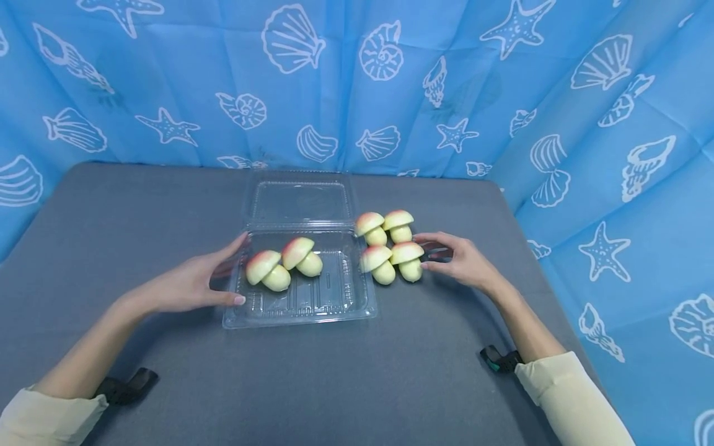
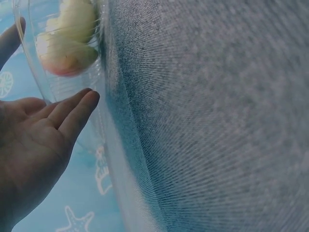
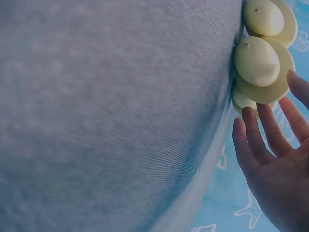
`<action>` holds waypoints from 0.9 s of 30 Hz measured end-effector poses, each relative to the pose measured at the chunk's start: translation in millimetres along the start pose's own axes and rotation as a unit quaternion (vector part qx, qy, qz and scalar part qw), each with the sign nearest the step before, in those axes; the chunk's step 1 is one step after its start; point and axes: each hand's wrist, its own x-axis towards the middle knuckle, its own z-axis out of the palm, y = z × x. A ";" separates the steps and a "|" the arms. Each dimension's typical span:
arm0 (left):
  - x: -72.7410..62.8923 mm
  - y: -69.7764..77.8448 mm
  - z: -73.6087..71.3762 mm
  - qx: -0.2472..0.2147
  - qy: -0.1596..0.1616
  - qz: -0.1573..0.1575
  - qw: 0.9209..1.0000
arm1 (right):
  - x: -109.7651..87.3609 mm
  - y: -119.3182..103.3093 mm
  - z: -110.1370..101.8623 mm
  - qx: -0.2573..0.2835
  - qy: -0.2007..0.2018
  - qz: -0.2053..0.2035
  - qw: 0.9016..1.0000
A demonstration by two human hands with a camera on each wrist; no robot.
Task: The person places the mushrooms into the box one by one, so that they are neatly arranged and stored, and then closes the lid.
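A clear plastic clamshell box [image 1: 301,319] lies opened flat on the table, its lid [image 1: 304,201] folded back. Two toy mushrooms [image 1: 298,254], pale yellow with pinkish caps, lie tilted in the base's left half. Several more such mushrooms [image 1: 407,253] are bunched against the right side of the box. My left hand [image 1: 189,282] is at the box's left side, thumb and fingers spread, the fingers straight along the wall in the left wrist view. Beside the bunched mushrooms, my right hand [image 1: 460,260] has loosely extended fingers, its fingertips close to the nearest mushroom [image 3: 258,63]; contact is unclear.
The grey cloth-covered table [image 1: 334,384] extends around the box. A blue curtain [image 1: 346,93] with white shell and starfish prints hangs behind it and along the right side. Dark wrist-worn devices [image 1: 131,387] sit under both forearms.
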 end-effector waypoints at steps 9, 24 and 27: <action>2.0 -0.9 0.0 0.004 0.003 0.000 1.000 | -3.3 -1.8 8.3 -0.018 -0.018 0.027 0.999; -0.7 0.8 -1.1 -0.001 0.002 0.001 1.000 | -1.9 -2.1 16.4 -0.041 -0.016 0.055 0.998; 0.0 -1.0 -0.6 0.004 0.002 -0.003 1.000 | -2.6 -3.5 15.3 -0.033 -0.015 0.062 0.997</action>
